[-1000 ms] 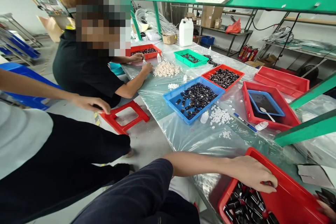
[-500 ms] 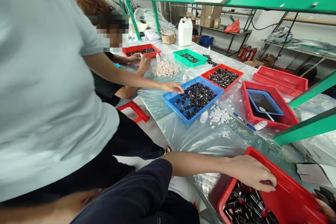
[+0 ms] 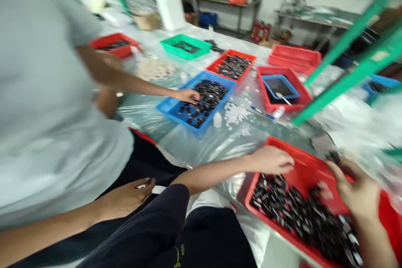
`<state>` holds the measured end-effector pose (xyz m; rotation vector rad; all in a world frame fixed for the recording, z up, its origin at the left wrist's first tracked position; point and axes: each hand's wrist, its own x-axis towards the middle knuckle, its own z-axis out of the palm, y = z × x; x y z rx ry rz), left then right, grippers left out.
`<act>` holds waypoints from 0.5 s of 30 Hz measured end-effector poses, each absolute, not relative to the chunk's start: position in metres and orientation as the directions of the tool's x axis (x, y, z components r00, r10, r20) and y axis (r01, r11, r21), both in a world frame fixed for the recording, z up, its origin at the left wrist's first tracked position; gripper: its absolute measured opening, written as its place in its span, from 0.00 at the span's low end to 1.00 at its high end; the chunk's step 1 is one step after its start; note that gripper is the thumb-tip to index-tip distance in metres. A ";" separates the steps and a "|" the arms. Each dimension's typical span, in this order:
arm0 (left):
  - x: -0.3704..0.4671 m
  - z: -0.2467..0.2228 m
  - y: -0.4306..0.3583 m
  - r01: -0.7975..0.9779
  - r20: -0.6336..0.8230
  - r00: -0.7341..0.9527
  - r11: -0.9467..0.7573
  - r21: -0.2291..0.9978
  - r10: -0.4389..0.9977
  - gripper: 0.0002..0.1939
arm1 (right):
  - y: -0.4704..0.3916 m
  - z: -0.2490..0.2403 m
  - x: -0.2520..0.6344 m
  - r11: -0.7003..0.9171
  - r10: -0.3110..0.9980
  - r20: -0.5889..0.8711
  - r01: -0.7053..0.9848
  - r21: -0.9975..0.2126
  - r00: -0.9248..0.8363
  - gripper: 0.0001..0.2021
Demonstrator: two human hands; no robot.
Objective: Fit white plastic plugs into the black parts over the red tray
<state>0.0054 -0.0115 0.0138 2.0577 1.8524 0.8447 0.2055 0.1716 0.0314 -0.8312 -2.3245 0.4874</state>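
My left hand (image 3: pixel 273 160) is closed, fingers curled downward, above the red tray (image 3: pixel 309 157); whatever it may hold is hidden. Below it lie many small glossy black pieces (image 3: pixel 301 209), heaped along the tray's near side. My right hand (image 3: pixel 358 188), blurred, is over the tray's right part. Between its thumb and fingers it grips a few dark pieces (image 3: pixel 334 157), whose exact kind is too smeared to tell.
A co-worker's hand (image 3: pixel 190 95) reaches into a blue tray (image 3: pixel 169 106) of similar black pieces. White bits (image 3: pixel 235 114), a small bottle (image 3: pixel 217 120) and a pen (image 3: pixel 262 112) lie nearby. Green posts (image 3: pixel 345 60) slant down beyond my tray.
The view has swung right and down, bringing my right hand and more of my tray into sight. The co-worker's hand has moved down into the blue tray's pieces.
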 end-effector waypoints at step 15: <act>0.062 0.044 0.056 0.917 0.107 0.305 -0.322 0.237 0.946 0.15 | 0.194 0.015 0.200 0.617 0.703 0.356 0.279 -0.735 -0.616 0.17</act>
